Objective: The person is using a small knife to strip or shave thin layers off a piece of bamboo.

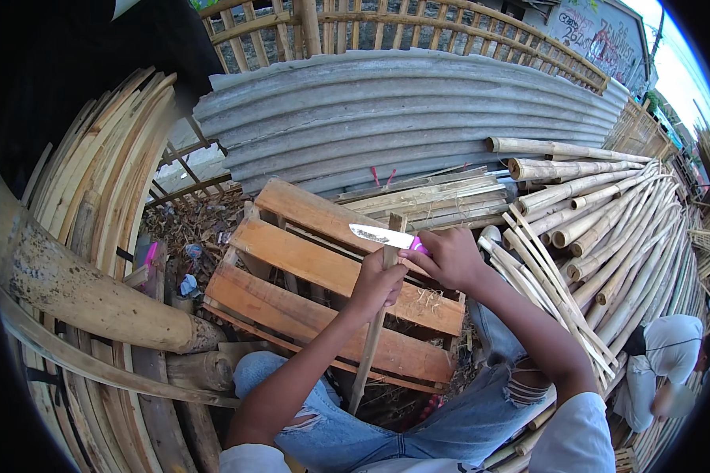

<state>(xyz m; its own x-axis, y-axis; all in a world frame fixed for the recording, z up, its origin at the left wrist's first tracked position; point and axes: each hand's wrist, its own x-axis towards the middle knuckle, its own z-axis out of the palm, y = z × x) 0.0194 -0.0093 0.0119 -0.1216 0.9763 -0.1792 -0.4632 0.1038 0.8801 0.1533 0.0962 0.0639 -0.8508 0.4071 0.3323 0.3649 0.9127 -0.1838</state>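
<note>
My left hand [377, 285] is closed around a flat bamboo strip [368, 352], which stands upright and tilts slightly, its lower end between my knees. In my right hand [454, 260] is a knife [380, 236] with a pink handle, gripped near the blade. The blade points left and lies across the strip just below its top end, touching it or very near. My right thumb reaches toward the strip. Below and behind both hands is a low slatted wooden pallet [315, 273] with a few pale shavings [431, 300] on its boards.
Bamboo poles [607, 236] are heaped on the right, with split strips [556, 292] beside them. Tall strips [110, 150] and a thick bamboo trunk [95, 288] fill the left. Corrugated sheeting [402, 110] stands behind. Another person [667, 363] crouches at far right.
</note>
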